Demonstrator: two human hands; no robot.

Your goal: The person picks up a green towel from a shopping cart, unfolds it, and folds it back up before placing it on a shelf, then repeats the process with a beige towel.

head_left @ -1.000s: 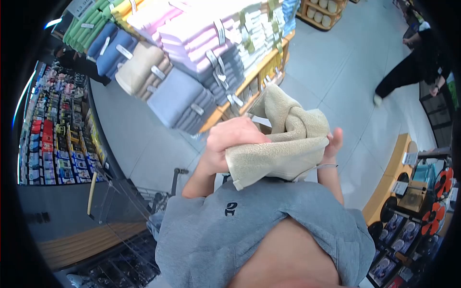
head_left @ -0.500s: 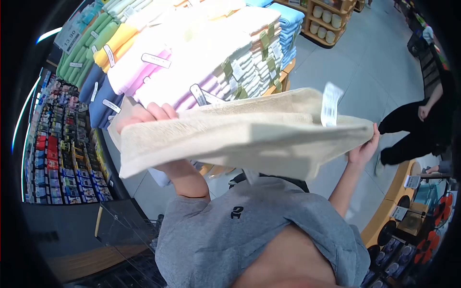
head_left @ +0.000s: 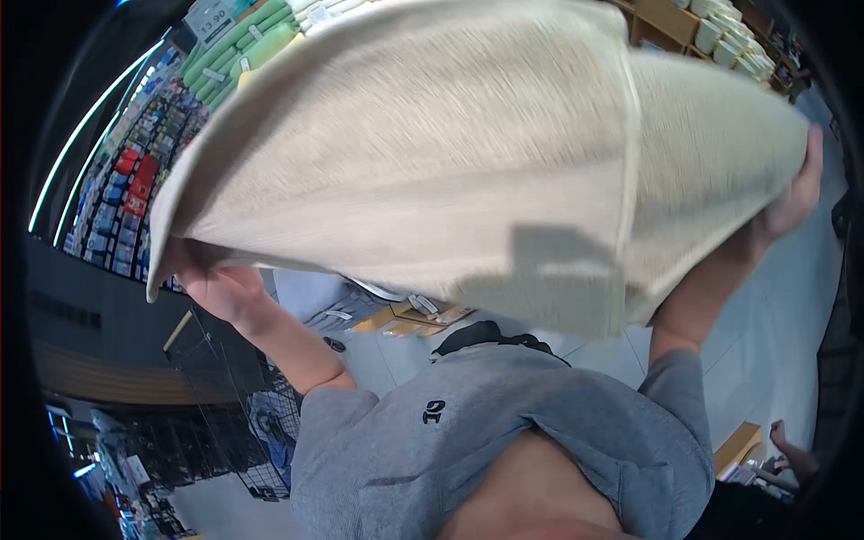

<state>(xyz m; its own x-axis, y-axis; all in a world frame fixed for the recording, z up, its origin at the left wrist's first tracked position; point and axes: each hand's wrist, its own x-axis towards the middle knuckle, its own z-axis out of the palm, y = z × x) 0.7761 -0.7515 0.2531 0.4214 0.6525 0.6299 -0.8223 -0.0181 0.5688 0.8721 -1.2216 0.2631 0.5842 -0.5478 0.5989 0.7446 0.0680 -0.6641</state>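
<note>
A large beige towel (head_left: 405, 135) is spread wide in the air in front of my chest, its pile side and a seam facing me. At its left end my left hand (head_left: 220, 286) grips the edge, the fingers partly hidden behind the cloth. My right hand (head_left: 794, 202) holds the far right corner, with fingers closed on it. A dark shadow falls on the lower part of the towel. Behind it, rolled green towels (head_left: 238, 54) lie near a price sign (head_left: 209, 20).
Packaged goods hang on a rack (head_left: 135, 180) at the left, above a wire basket (head_left: 270, 441). Wooden shelves (head_left: 666, 25) with pale containers stand at the upper right. Another person's arm (head_left: 792, 450) shows at the lower right. Folded grey cloth lies below the towel.
The towel has been raised and opened out wider, now covering most of the stacked towels. Both my hands have moved farther apart. The view has shifted, and the other person appears lower right.
</note>
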